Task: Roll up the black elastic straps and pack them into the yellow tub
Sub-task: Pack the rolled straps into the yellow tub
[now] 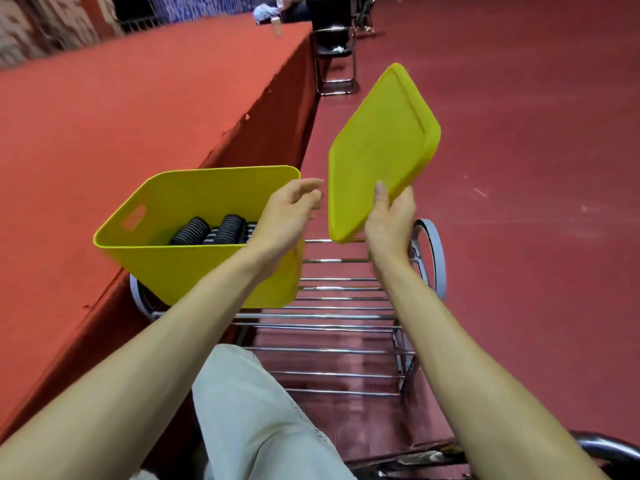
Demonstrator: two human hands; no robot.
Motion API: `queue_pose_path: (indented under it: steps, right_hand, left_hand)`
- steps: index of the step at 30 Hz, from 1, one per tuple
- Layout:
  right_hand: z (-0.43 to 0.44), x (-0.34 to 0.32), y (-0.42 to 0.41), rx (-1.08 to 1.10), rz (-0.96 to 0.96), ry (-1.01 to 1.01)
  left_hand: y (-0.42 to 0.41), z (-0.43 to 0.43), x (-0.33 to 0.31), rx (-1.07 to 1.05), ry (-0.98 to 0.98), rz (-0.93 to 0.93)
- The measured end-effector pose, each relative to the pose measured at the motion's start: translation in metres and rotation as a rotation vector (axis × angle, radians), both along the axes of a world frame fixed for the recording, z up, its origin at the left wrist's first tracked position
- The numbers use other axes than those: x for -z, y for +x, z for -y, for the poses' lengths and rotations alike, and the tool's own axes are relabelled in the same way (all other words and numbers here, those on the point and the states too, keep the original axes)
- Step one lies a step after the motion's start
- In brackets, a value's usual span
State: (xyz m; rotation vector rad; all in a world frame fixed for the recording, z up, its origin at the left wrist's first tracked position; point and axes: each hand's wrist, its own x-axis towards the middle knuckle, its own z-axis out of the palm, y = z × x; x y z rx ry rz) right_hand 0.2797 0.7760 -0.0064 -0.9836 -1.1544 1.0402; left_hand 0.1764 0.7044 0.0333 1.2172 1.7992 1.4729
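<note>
Red floor (519, 168) lies all round you. Nearest is your pale trouser leg (263, 410), over the near end of a chrome wire rack (332, 317) on wheels. On the rack's left side stands the tub (194, 271), uncovered, close against the red-draped table (138, 98) on its left. Several rolled straps (211, 230) lie on its bottom, towards the right wall. There looks to be room for more, though no loose straps are in sight.

Your left hand (287, 209) hangs over the tub's right rim, fingers slack and holding nothing, turned towards the lid (377, 150). Your right hand (389, 220) grasps that lid by its near edge, thumb on the face you see. It holds the lid tilted up over the rack's bare right side, which leaves the tub's mouth free. I'd judge the left hand is placed to take the lid's other edge, but whether to close the tub or set the lid aside, I can't tell.

Farther off, the table runs away on the left, with a small bottle (277, 27) near its far end and a black chair (334, 46) beyond its corner.
</note>
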Motion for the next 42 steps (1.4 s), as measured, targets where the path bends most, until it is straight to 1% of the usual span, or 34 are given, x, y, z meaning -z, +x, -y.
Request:
queue_pose_path:
  steps: [2,4,5,6,8,9,11,12,14,15,17,20,21,23,25,28,29,31,34,36,40,42]
  right_hand:
    - [-0.006,-0.009,-0.01,-0.054,-0.256,-0.058]
    - [-0.013,-0.016,-0.021,-0.16,-0.53,-0.146]
    - [-0.015,-0.018,-0.024,-0.191,-0.608,-0.211]
    - [-0.02,-0.017,-0.029,-0.206,-0.647,-0.275]
    - [-0.027,-0.016,-0.039,-0.22,-0.697,-0.375]
    - [-0.03,-0.016,-0.043,-0.239,-0.734,-0.406]
    - [-0.037,-0.015,-0.055,-0.3,-0.81,-0.436]
    - [-0.038,-0.016,-0.062,-0.331,-0.82,-0.442]
    - [-0.036,-0.017,-0.075,-0.366,-0.783,-0.432]
    - [-0.035,-0.016,-0.081,-0.364,-0.734,-0.423]
    - [-0.03,-0.016,-0.097,-0.344,-0.557,-0.395]
    - [-0.018,-0.01,-0.116,-0.342,-0.224,-0.324]
    - [-0.015,-0.006,-0.119,-0.346,-0.135,-0.285]
    - [-0.013,0.001,-0.124,-0.347,-0.014,-0.227]
    - [-0.014,0.005,-0.125,-0.34,0.042,-0.181]
    - [-0.015,-0.001,-0.124,-0.381,0.055,-0.183]
    - [-0.013,-0.004,-0.123,-0.403,0.051,-0.195]
    - [-0.012,-0.01,-0.124,-0.438,0.075,-0.182]
    - [-0.011,-0.012,-0.125,-0.451,0.119,-0.182]
    - [-0.011,-0.012,-0.125,-0.45,0.128,-0.195]
    - [-0.014,-0.008,-0.127,-0.432,0.187,-0.2]
    - [-0.018,-0.002,-0.125,-0.374,0.29,-0.132]
  left_hand:
    - [-0.013,-0.002,-0.003,-0.114,-0.011,-0.07]
    - [-0.028,-0.005,-0.006,-0.251,-0.027,-0.107]
    - [-0.035,-0.007,-0.007,-0.3,-0.048,-0.091]
    - [-0.042,-0.008,-0.007,-0.336,-0.075,-0.058]
    - [-0.057,-0.01,-0.007,-0.349,-0.117,0.064]
    - [-0.063,-0.009,-0.008,-0.346,-0.109,0.162]
    - [-0.072,-0.003,-0.013,-0.315,-0.011,0.402]
    - [-0.077,0.001,-0.017,-0.301,0.043,0.475]
    - [-0.085,0.012,-0.021,-0.301,0.125,0.542]
    - [-0.088,0.017,-0.022,-0.297,0.156,0.57]
    - [-0.093,0.029,-0.022,-0.299,0.191,0.615]
    - [-0.099,0.043,-0.017,-0.356,0.203,0.635]
    - [-0.1,0.045,-0.014,-0.373,0.204,0.644]
    - [-0.103,0.053,-0.007,-0.373,0.194,0.663]
    - [-0.107,0.063,0.0,-0.328,0.141,0.68]
    - [-0.117,0.087,0.011,-0.282,0.003,0.567]
    - [-0.122,0.095,0.013,-0.311,-0.029,0.519]
    - [-0.136,0.11,0.019,-0.446,-0.037,0.445]
    - [-0.164,0.125,0.025,-0.711,0.05,0.399]
    - [-0.187,0.13,0.029,-0.817,0.055,0.361]
    - [-0.225,0.129,0.035,-0.816,-0.002,0.335]
    - [-0.237,0.127,0.038,-0.786,-0.039,0.284]
